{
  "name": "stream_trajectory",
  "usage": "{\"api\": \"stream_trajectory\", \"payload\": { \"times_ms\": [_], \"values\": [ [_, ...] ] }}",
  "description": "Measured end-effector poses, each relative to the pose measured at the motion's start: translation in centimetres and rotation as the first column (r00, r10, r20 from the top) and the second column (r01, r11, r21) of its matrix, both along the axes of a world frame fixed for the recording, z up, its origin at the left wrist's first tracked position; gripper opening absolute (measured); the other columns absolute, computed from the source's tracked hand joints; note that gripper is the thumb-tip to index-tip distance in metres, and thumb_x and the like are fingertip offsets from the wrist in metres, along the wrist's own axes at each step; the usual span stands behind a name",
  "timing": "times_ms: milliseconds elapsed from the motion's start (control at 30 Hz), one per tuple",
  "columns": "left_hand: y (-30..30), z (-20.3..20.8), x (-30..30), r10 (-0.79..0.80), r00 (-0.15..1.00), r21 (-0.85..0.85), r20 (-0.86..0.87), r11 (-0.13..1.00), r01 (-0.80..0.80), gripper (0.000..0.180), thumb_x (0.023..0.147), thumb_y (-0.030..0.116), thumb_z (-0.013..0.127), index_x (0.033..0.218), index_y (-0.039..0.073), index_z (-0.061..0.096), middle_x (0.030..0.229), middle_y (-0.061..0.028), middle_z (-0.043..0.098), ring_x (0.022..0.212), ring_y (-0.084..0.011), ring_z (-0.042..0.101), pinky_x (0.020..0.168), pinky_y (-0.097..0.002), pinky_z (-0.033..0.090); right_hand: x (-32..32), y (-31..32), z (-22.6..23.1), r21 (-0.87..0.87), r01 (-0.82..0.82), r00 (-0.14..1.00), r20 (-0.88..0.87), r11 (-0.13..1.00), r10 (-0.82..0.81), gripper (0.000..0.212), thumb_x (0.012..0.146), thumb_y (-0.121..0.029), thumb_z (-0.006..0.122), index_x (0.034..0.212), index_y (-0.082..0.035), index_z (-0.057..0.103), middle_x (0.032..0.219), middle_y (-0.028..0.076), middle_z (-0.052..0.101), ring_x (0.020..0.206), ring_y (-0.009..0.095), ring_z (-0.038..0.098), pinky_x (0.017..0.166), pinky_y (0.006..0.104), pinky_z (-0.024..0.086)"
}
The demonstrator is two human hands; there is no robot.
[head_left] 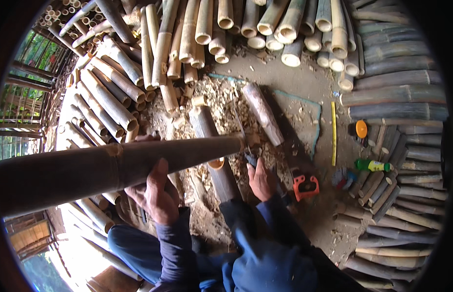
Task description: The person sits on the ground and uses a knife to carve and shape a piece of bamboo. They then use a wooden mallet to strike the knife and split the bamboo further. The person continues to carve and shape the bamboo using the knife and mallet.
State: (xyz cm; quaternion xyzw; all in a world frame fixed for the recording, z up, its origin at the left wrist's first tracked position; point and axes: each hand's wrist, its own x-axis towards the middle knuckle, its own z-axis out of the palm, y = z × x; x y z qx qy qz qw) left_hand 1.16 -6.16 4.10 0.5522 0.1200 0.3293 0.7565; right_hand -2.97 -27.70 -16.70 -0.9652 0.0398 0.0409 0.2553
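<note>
Amid stacked bamboo, gripping a pole crosswise in the left hand and, by its tip, a bladed tool in the right hand; apparently trimming, though too blurred to confirm; needing steadiness next.

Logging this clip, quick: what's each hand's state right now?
Left hand: closed, holding the bamboo pole.
Right hand: closed, holding a bladed tool.

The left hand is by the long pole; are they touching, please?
Touching: the head view shows the left hand holding the long pole, thumb against its side.
</note>
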Motion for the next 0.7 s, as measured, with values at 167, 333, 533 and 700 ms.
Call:
{"api": "stream_trajectory", "payload": {
  "times_ms": [167,333,533,700],
  "values": [
    [0.9,0.5,-2.4,0.155,0.981,0.111,-0.114,0.984,-0.142,0.061,0.076,-0.003,0.077,0.13,-0.006,0.051,0.117,-0.0209,0.065,0.108,-0.028,0.066,0.101,-0.0415,0.052,0.1,1.3,8.0,0.32,-0.047,0.999,0.04,0.946,0.036,0.037,0.103,-0.029,0.055,0.117,0.004,0.049,0.089,0.029,0.067,0.079,0.047,0.067,0.065,0.054,0.051],
    [0.8,0.1,-2.0,0.148,0.98,0.11,-0.131,0.985,-0.134,0.064,0.073,-0.006,0.081,0.13,-0.006,0.052,0.115,-0.0186,0.066,0.102,-0.0243,0.067,0.098,-0.039,0.053,-0.7,1.5,4.0,0.204,-0.037,0.987,0.159,0.978,0.004,0.038,0.102,-0.031,0.056,0.116,0.003,0.048,0.089,0.03,0.067,0.079,0.047,0.067,0.064,0.0539,0.052],
    [0.5,0.9,-2.6,0.188,0.977,0.176,-0.1,0.97,-0.168,0.064,0.073,-0.007,0.083,0.13,-0.005,0.053,0.116,-0.0149,0.065,0.104,-0.0216,0.065,0.099,-0.0369,0.052,0.1,-0.7,6.5,0.16,-0.029,0.995,-0.093,0.987,0.045,0.03,0.102,-0.031,0.056,0.103,-0.002,0.05,0.08,0.027,0.066,0.078,0.047,0.066,0.063,0.0538,0.05],
    [0.1,0.2,-2.3,0.313,0.94,0.176,-0.137,0.942,-0.287,0.061,0.076,-0.005,0.082,0.131,-0.005,0.053,0.119,-0.0158,0.064,0.106,-0.0213,0.064,0.099,-0.0366,0.051,0.1,0.9,9.3,0.417,-0.049,0.994,0.113,0.908,0.002,0.032,0.1,-0.025,0.061,0.113,0.001,0.046,0.084,0.028,0.065,0.078,0.047,0.066,0.062,0.0534,0.05]
  ]
}}
